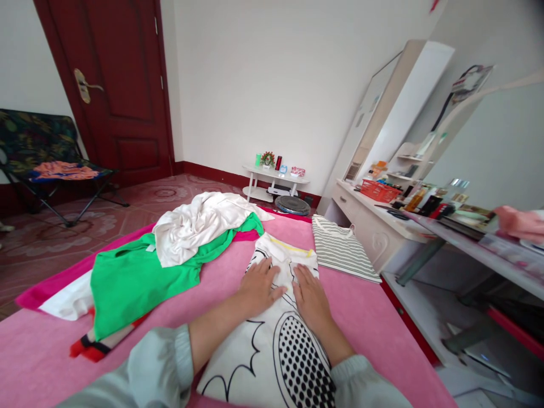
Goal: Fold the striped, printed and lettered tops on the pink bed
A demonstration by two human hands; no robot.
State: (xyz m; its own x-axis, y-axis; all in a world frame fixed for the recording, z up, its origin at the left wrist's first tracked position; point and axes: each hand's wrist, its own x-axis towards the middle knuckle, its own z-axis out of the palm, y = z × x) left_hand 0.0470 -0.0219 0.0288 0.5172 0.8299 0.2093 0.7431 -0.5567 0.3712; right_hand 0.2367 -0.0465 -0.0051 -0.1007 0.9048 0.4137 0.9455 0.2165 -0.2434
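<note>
A white shirt (263, 357) with black line drawings, a dotted oval and a yellow-trimmed neckline lies lengthwise before me on a pink bed cover (382, 340). My left hand (259, 286) rests flat on its upper left part, fingers spread. On the upper right part lies my right hand (310, 294), also flat with fingers apart. Neither hand grips anything. To the right of the shirt's collar sits a folded striped shirt (344, 249). Left of my hands, a green shirt (144, 277) is spread out, with a crumpled white garment (191, 226) partly over it.
A red and black striped cloth (102, 340) pokes out under the green shirt. Along the right stands a white dressing table (361, 215) with a red basket (378, 191) and bottles. A low white stand (276, 173) is by the far wall; a folding chair (46, 153) stands left near the door (114, 85).
</note>
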